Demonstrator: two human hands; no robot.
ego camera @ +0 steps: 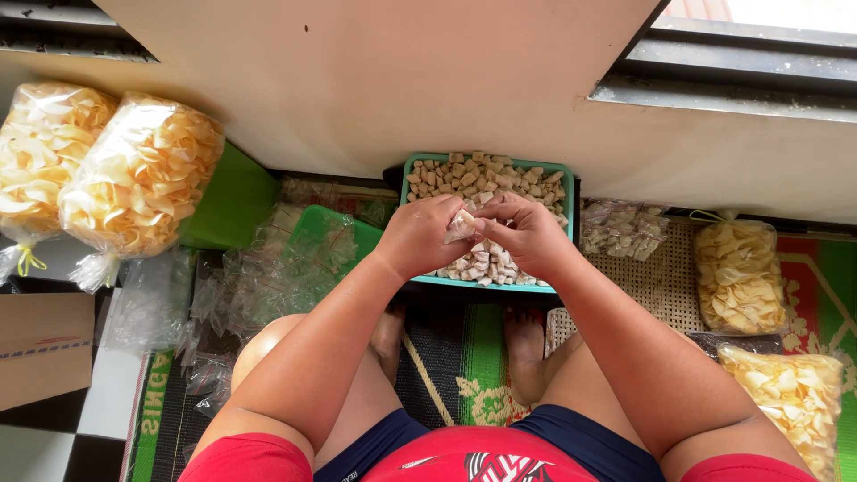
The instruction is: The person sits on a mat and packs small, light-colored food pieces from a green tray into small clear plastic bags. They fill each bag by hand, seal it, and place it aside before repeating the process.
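Soft daylight, sharp, mild edge distortion

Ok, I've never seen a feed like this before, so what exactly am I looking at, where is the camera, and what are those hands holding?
There is no machine here: these are a person's two bare hands, filmed by one camera worn on their head and looking straight down. The person sits on a woven mat, knees and feet visible below. The left hand and right hand meet over a teal plastic tray full of small beige snack cubes. Together they pinch a small clear plastic pouch with pieces inside. Left of the tray lies a heap of empty clear pouches. Big clear bags of yellow chips sit at the far left, and more at the right.
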